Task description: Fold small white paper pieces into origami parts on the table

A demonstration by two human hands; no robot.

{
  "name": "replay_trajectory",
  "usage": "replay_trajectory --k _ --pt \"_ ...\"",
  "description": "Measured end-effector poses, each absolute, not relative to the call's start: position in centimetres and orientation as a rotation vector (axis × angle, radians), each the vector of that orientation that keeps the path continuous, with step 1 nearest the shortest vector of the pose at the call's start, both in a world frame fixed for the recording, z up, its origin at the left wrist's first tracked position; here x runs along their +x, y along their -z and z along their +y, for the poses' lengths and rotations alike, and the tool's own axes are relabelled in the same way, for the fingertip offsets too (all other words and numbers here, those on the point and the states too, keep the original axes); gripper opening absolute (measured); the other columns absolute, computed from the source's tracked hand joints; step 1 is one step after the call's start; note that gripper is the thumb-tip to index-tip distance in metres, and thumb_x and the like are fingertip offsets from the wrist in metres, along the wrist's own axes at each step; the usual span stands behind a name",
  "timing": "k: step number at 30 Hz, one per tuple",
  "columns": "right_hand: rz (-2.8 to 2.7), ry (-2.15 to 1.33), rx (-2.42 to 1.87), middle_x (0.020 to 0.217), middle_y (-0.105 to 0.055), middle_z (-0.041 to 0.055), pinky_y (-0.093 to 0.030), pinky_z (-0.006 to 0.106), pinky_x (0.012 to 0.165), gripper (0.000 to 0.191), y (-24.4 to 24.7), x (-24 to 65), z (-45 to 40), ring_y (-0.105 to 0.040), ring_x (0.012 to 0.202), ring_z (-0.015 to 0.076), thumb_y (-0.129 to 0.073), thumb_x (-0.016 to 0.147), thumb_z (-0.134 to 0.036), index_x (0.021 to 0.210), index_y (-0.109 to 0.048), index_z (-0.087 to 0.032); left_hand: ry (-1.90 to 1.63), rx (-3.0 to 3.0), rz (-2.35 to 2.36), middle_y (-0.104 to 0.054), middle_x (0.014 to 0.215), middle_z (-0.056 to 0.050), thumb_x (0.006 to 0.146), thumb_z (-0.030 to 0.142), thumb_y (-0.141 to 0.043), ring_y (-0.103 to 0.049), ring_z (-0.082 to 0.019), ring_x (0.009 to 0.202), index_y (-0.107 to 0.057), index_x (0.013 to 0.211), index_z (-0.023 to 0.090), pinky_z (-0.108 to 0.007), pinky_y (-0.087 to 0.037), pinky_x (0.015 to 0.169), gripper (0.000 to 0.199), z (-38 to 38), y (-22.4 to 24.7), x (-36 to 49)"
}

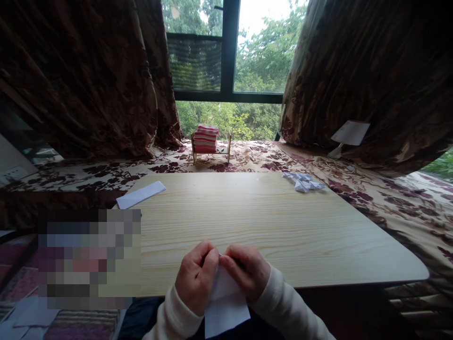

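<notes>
Both hands meet at the near edge of the table, pinching the top of a folded sheet of white paper. My left hand is closed on the paper's upper left part, thumb on top. From the other side my right hand grips the upper right part, its thumb tip close to the left one. The paper hangs down toward my lap, with a crease across it. What the fingertips do at the upper end is mostly hidden behind the thumbs.
A folded white paper strip lies at the table's far left corner, several folded paper pieces at the far right. Beyond, a small rack holds folded pink-striped cloths; a white lamp stands right. Blurred blocks cover the left.
</notes>
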State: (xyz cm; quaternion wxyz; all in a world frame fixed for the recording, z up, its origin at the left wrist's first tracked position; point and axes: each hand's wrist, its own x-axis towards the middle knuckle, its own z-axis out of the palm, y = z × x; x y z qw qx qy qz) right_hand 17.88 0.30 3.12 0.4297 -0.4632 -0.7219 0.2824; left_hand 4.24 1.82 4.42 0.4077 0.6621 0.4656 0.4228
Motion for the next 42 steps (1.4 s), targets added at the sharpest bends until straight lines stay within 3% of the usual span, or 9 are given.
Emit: replay_trajectory --k 5,13,22,28,32,42 --pt "-1.749 -0.749 -1.176 0.051 -0.038 -0.0039 -0.028 0.022 0.047 0.030 -3.4 17.8 0.5 -0.037 0.049 0.0084 -0.040 0.085 -0.030 0.058 -0.045 -0.017 -1.205 1.409 1.212 -0.033 0.050 0.006 0.075 0.038 -0.048 -0.031 -0.008 0.048 -0.046 0.054 0.017 -0.020 -0.029 0.046 0.030 1.7 -4.2 4.1" --pt "-1.719 -0.828 -1.197 0.050 -0.041 -0.0037 -0.028 0.021 0.046 0.029 -3.7 18.1 0.7 -0.038 0.049 0.0082 -0.042 0.082 -0.027 0.056 -0.047 -0.016 -0.960 1.435 1.131 -0.045 0.053 0.004 0.069 0.037 -0.058 -0.040 -0.008 0.047 -0.056 0.063 0.015 -0.018 -0.032 0.044 0.023 2.5 -4.8 2.9" --pt "-1.757 -0.820 -1.155 0.052 -0.041 -0.0035 -0.029 0.023 0.048 0.028 -4.1 18.2 0.5 -0.038 0.051 0.0086 -0.042 0.083 -0.024 0.057 -0.048 -0.017 -0.947 1.294 1.089 -0.036 0.044 0.005 0.068 0.040 -0.057 -0.031 -0.006 0.041 -0.050 0.051 0.016 -0.018 -0.024 0.037 0.031 2.2 -5.5 3.3" --pt "-1.678 -0.916 -1.163 0.051 -0.041 -0.0035 -0.028 0.021 0.045 0.027 -4.0 18.1 0.5 -0.038 0.049 0.0080 -0.045 0.080 -0.027 0.056 -0.051 -0.015 -0.980 1.313 1.087 -0.045 0.042 0.003 0.066 0.036 -0.061 -0.038 -0.007 0.041 -0.064 0.058 0.013 -0.019 -0.030 0.039 0.024 2.5 -5.4 2.6" --pt "-1.566 -1.039 -1.178 0.049 -0.041 -0.0043 -0.027 0.020 0.041 0.024 -4.0 17.8 0.5 -0.035 0.046 0.0071 -0.051 0.078 -0.030 0.060 -0.054 -0.014 -0.995 1.318 1.088 -0.052 0.047 0.001 0.063 0.033 -0.065 -0.042 -0.008 0.045 -0.065 0.056 0.012 -0.018 -0.032 0.042 0.022 2.7 -5.1 2.7" --pt "-1.219 -0.890 -1.200 0.051 -0.045 -0.0024 -0.033 0.022 0.045 0.029 -3.0 18.9 1.1 -0.040 0.048 0.0090 -0.050 0.080 -0.038 0.063 -0.057 -0.015 -1.129 1.085 1.181 -0.063 0.054 -0.002 0.053 0.032 -0.074 -0.051 -0.011 0.048 -0.067 0.062 0.012 -0.019 -0.040 0.044 0.023 3.2 -4.5 2.4"
